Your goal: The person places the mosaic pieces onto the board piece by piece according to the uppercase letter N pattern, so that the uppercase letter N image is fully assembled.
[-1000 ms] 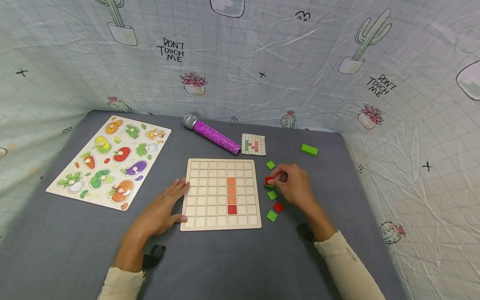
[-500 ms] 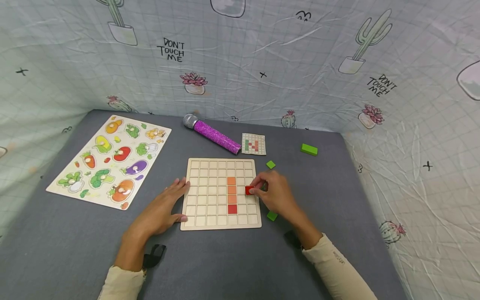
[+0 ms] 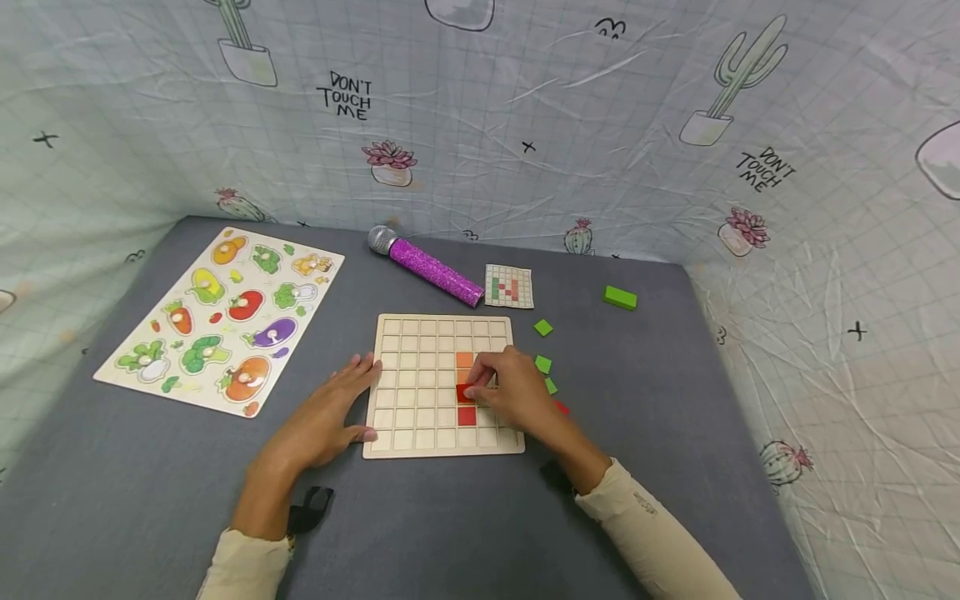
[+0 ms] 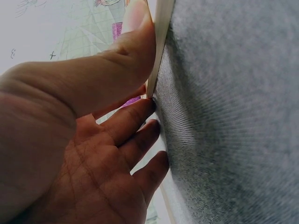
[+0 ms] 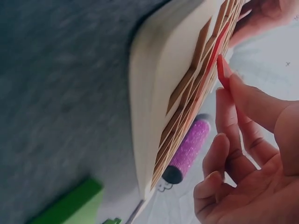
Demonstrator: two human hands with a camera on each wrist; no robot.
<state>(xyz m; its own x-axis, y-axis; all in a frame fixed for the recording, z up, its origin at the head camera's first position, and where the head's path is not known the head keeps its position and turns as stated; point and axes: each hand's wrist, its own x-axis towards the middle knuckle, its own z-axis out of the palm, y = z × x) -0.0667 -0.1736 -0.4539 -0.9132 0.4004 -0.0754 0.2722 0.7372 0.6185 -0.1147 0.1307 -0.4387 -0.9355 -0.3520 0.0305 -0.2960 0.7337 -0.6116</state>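
A square wooden grid board (image 3: 420,400) lies in the middle of the table. My right hand (image 3: 513,390) pinches a small red tile (image 3: 463,394) between thumb and fingers, over the orange column; the right wrist view shows this red tile (image 5: 224,72) tilted, just off the board. An orange tile (image 3: 465,360) sits in the column above it, and a seated red tile (image 3: 467,416) below. My left hand (image 3: 322,421) rests at the board's left edge, fingers spread, its thumb touching the rim. Loose green tiles (image 3: 543,327) and a partly hidden red tile (image 3: 562,407) lie right of the board.
Behind the board lie a small patterned grid card (image 3: 509,287) and a glittery purple microphone (image 3: 435,271). A vegetable peg puzzle (image 3: 198,333) is at the left. A green block (image 3: 619,297) lies at the back right. A printed cloth (image 3: 465,167) hangs behind the table.
My right hand has carried the red tile leftward from the loose tiles, across the board's right side, to the orange column. My left hand has stayed at the board's edge.
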